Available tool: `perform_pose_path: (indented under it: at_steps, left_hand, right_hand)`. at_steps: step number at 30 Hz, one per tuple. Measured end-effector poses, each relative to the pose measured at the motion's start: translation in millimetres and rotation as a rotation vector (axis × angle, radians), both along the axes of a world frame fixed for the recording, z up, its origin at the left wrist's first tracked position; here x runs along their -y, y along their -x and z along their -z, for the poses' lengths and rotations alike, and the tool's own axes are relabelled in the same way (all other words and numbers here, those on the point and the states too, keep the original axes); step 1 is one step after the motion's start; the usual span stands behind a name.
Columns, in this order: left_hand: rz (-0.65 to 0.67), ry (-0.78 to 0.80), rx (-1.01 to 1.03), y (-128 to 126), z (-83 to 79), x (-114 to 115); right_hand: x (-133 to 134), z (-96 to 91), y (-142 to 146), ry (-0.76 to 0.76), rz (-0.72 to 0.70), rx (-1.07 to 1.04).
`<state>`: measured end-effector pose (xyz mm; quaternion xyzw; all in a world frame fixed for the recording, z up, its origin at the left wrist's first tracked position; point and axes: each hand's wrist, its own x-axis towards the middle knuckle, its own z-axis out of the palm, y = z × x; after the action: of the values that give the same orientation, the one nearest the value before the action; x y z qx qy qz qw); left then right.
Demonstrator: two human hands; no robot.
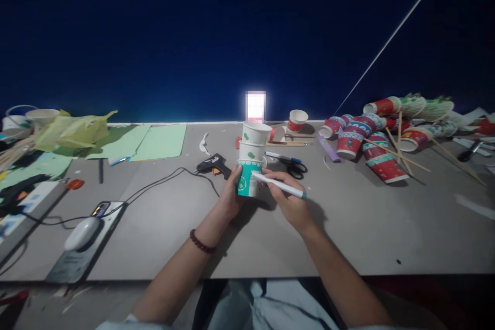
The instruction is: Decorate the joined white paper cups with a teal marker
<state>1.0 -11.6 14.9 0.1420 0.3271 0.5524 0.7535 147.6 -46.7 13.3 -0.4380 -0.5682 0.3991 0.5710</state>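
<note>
In the middle of the head view, a stack of paper cups (252, 152) stands upright, white with green marks above and a teal patterned cup at the bottom. My left hand (232, 195) is closed around the lower left side of the stack. In my right hand (289, 201) is a white marker (284, 185) with a teal end, held like a pen. Its far end meets or nearly meets the teal cup's right side; contact is hard to tell. Behind my right hand lie black scissors (296, 169) and another marker (281, 156).
A black glue gun (213, 164) with a cord lies left of the cups. Further left are a phone (83, 247), a power strip (31, 211) and green paper (158, 142). Stacks of red patterned cups (350, 142) and wooden sticks (398, 147) lie at right.
</note>
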Motion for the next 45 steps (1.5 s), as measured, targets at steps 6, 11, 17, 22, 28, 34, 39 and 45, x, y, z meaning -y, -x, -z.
perform_pose_path:
  at_steps: [6,11,17,22,28,34,39,45]
  left_hand:
    - [0.007,-0.043,0.005,-0.3,1.7,0.0]
    - [0.009,-0.021,0.002,0.7,3.4,0.0]
    - [0.013,-0.034,-0.013,1.2,4.8,-0.2]
    - [0.024,-0.036,0.013,0.5,2.6,-0.5]
    - [0.01,-0.008,-0.004,0.7,4.0,-0.8]
    - [0.024,-0.002,-0.004,0.2,-0.2,-0.1]
    - [0.007,-0.013,-0.016,0.0,1.4,0.0]
    - [0.009,0.003,-0.027,0.6,3.4,-0.4]
  right_hand:
    - [-1.3,3.8,0.4,0.012,-0.001,-0.058]
    - [-0.9,2.4,-0.4,-0.003,0.001,-0.022]
    - [-0.1,0.4,-0.3,-0.008,-0.003,-0.021]
    - [-0.7,4.7,0.7,0.016,-0.016,-0.1]
    - [0.1,-2.3,-1.8,-0.039,-0.011,0.026]
    - [-1.3,5.5,1.3,0.018,-0.002,-0.084]
    - [-1.3,5.4,0.6,0.02,-0.001,-0.076]
    - [-0.2,-0.7,-1.3,-0.019,-0.008,0.012]
